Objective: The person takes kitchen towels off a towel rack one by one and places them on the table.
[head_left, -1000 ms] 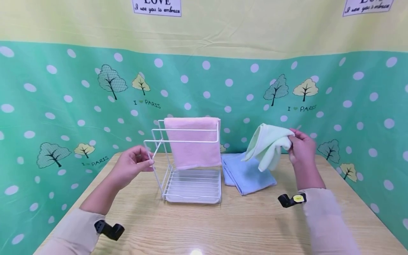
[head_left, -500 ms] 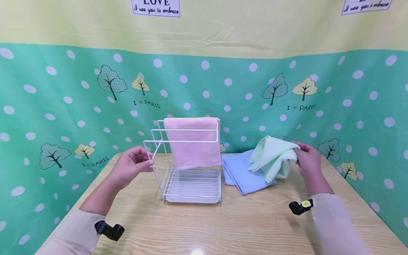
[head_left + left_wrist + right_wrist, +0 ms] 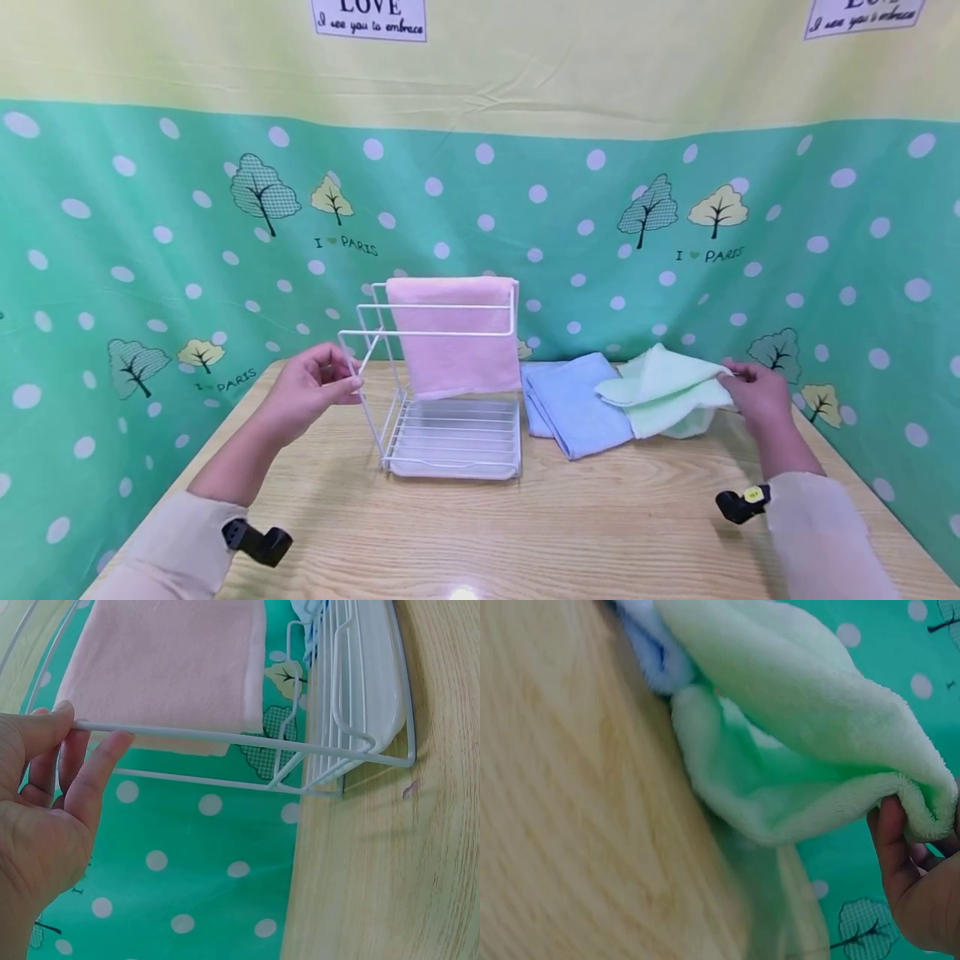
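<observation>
My left hand [image 3: 311, 387] pinches the left front upright of a white wire rack [image 3: 435, 333]; in the left wrist view thumb and fingers meet on the thin rod. A pink towel [image 3: 453, 350] hangs folded over the rack's rearmost bar. At the right, my right hand [image 3: 761, 396] pinches the right end of a pale green towel [image 3: 675, 392]. Its left end overlaps a folded blue towel [image 3: 573, 404] lying on the table. In the right wrist view the green towel [image 3: 802, 697] sags in a loose fold from the fingertips.
The rack's base holds a white drip tray [image 3: 453, 467] under its wires. Beneath everything is a wood-grain table [image 3: 480, 533]. A green and yellow printed curtain [image 3: 480, 192] hangs along the table's back and sides.
My right hand has moved down and to the right with the green towel, lowering it from above the blue towel to beside it. The left hand and rack stay put.
</observation>
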`<act>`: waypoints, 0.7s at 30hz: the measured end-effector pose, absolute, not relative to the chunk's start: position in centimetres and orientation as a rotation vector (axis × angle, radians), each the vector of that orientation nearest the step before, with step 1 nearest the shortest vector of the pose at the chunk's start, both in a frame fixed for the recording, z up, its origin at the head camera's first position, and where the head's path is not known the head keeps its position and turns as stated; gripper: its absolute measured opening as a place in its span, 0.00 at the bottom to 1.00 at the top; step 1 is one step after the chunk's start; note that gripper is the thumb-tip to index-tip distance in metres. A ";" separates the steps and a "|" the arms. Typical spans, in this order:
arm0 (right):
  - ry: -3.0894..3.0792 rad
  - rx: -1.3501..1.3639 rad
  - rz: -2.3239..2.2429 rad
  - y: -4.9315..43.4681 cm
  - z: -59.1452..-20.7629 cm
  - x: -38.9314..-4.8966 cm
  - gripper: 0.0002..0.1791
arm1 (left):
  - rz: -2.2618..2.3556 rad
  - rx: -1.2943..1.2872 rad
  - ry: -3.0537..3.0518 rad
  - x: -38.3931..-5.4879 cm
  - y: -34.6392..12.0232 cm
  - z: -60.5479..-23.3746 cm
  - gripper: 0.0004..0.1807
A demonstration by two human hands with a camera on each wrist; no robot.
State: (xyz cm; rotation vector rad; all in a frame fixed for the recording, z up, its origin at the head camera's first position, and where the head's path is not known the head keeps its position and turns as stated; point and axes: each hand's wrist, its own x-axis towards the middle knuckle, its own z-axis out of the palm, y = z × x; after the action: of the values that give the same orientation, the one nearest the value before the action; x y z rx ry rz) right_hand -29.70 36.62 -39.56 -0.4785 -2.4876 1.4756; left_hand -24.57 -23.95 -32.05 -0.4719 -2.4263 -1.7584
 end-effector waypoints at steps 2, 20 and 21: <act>-2.537 -0.475 1.433 37.2 -40.1 -29.5 0.29 | -1.760 -0.471 -2.429 -24.6 -24.0 -32.1 0.08; -2.901 -0.313 1.243 41.8 -41.7 -28.5 0.39 | -1.768 -0.469 -2.431 -24.9 -24.2 -32.3 0.09; -2.903 -0.298 1.257 41.9 -41.5 -28.6 0.37 | -1.765 -0.467 -2.430 -24.9 -24.2 -32.3 0.09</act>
State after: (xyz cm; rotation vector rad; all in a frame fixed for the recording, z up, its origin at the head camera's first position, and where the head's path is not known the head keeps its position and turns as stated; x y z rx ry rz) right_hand -28.59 41.95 -41.52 -0.2982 -2.9029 1.2572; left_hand -24.87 -24.19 -32.27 -0.4671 -2.4302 -1.7650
